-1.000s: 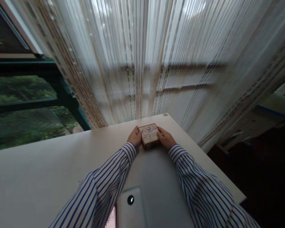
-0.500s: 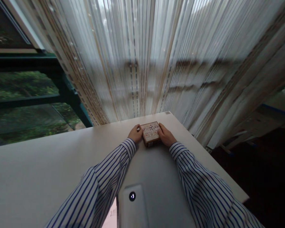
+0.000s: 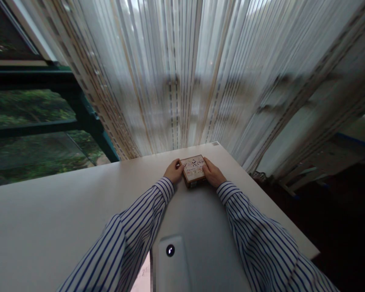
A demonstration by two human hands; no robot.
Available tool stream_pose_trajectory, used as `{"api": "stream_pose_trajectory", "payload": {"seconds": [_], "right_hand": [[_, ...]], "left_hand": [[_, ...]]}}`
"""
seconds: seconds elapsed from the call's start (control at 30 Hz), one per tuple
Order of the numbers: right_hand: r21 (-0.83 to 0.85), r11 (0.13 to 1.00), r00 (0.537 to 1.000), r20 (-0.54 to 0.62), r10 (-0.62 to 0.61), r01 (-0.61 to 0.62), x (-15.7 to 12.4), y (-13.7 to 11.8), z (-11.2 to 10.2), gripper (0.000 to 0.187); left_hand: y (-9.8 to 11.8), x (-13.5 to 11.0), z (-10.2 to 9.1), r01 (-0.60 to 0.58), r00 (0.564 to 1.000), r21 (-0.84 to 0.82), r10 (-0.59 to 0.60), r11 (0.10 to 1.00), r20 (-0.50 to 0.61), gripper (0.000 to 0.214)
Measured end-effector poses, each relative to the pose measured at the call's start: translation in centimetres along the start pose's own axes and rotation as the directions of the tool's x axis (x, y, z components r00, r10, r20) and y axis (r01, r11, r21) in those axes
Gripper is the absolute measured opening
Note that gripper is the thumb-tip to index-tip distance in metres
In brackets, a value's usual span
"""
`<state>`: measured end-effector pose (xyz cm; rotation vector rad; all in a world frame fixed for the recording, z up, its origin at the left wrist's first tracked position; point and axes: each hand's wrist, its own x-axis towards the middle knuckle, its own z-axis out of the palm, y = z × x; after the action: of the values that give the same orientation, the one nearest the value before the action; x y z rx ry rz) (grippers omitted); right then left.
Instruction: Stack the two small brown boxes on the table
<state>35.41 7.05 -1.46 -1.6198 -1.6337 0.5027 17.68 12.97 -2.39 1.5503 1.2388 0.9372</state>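
A small box (image 3: 194,167) with a pale printed top, dark lettering and brown edges sits near the far right corner of the white table. My left hand (image 3: 174,171) grips its left side, with the thumb at the top edge. On the opposite side, my right hand (image 3: 213,172) holds the box with its thumb over the top and its fingers along the edge. Both hands are closed on it. The box's underside is hidden, so I cannot tell whether it touches the table.
The white table (image 3: 63,202) ends at a right edge beyond my right sleeve. Sheer striped curtains (image 3: 182,73) hang just behind it. A white device (image 3: 172,265) with a round black spot lies close to me, beside a pinkish sheet (image 3: 142,275). A green-framed window (image 3: 42,125) is at left.
The box has shifted very slightly right between my hands, which keep their hold. The curtain's folds have swayed, most of all on the right side.
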Motion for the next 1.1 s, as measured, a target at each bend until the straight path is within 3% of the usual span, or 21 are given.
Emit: {"api": "stream_pose_trajectory", "payload": {"seconds": [1.1], "right_hand": [[-0.008, 1.000, 1.000, -0.028, 0.005, -0.006, 0.02, -0.22, 0.16, 0.049]], "left_hand": [[0.01, -0.04, 0.11, 0.006, 1.000, 0.046, -0.006, 0.999, 0.005, 0.045]]}}
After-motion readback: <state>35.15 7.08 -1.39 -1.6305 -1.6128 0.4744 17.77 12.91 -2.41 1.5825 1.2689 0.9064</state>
